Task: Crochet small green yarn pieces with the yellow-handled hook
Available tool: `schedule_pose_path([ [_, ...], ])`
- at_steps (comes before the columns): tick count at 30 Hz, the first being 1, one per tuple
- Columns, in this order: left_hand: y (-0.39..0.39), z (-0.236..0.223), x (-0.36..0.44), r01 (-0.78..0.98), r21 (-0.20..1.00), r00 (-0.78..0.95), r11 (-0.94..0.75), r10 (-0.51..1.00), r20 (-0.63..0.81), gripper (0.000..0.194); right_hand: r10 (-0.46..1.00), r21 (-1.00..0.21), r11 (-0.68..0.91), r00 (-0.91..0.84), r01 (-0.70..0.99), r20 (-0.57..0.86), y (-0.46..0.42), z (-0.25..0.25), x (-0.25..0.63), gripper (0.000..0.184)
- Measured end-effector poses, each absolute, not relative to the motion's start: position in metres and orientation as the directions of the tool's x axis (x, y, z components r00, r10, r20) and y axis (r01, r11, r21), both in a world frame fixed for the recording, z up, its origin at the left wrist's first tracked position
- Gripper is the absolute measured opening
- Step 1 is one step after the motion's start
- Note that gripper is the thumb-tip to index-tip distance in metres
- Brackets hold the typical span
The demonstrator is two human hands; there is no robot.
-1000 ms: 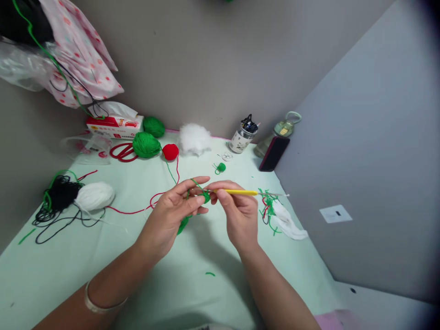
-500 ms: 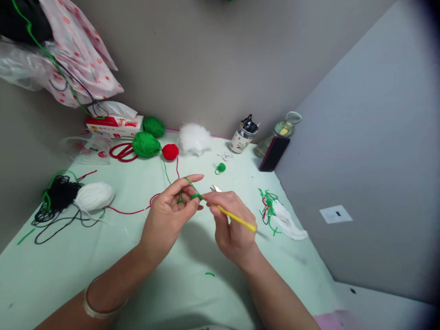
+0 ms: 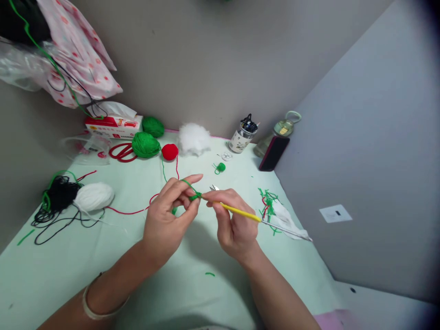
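Observation:
My left hand (image 3: 168, 213) pinches a small piece of green crochet work (image 3: 195, 196) between thumb and fingers, and a green yarn strand runs over its raised index finger. In my right hand (image 3: 237, 224) is a crochet hook with a yellow handle (image 3: 242, 212); its bare metal end sticks out to the right. The hook's front tip meets the green work, though fingers partly cover it. Just behind my right hand, the blade tips of a pair of scissors (image 3: 214, 188) show. A small green crocheted ball (image 3: 221, 167) lies farther back.
Green yarn balls (image 3: 146, 145), a red yarn ball (image 3: 169, 151), white stuffing (image 3: 194, 139) and a tissue box (image 3: 115, 127) line the back. White yarn (image 3: 94, 196) and black yarn (image 3: 63, 195) lie left. A phone (image 3: 274, 153) leans on a bottle (image 3: 285, 126); yarn scraps (image 3: 270, 204) lie right.
The hook has swung from nearly level to slanting down to the right. Both hands have shifted slightly left, and the scissor tips behind my right hand have come into view.

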State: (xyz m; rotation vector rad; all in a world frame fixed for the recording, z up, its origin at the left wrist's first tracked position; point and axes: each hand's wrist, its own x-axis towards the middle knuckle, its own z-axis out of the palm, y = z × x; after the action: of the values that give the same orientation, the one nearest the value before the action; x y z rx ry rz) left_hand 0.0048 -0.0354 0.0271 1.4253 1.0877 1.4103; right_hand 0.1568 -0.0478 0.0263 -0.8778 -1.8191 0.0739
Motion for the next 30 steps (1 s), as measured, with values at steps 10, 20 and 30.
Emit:
schedule_pose_path([
  [10,-0.033,0.036,-0.003,-0.288,0.955,0.116,0.069,0.993,-0.037,0.045,0.441,-0.069,0.686,-0.338,0.724,0.831,-0.048,0.018,0.156,0.028],
  [20,-0.025,0.042,-0.009,-0.538,0.742,0.376,0.4,0.902,-0.213,0.039,0.849,-0.859,0.509,0.128,0.06,0.512,-0.045,0.033,0.157,0.019],
  [30,-0.028,0.033,0.001,-0.56,0.739,0.305,0.374,0.923,-0.236,0.038,0.558,-0.342,0.7,-0.181,0.627,0.81,-0.046,0.018,0.154,0.033],
])
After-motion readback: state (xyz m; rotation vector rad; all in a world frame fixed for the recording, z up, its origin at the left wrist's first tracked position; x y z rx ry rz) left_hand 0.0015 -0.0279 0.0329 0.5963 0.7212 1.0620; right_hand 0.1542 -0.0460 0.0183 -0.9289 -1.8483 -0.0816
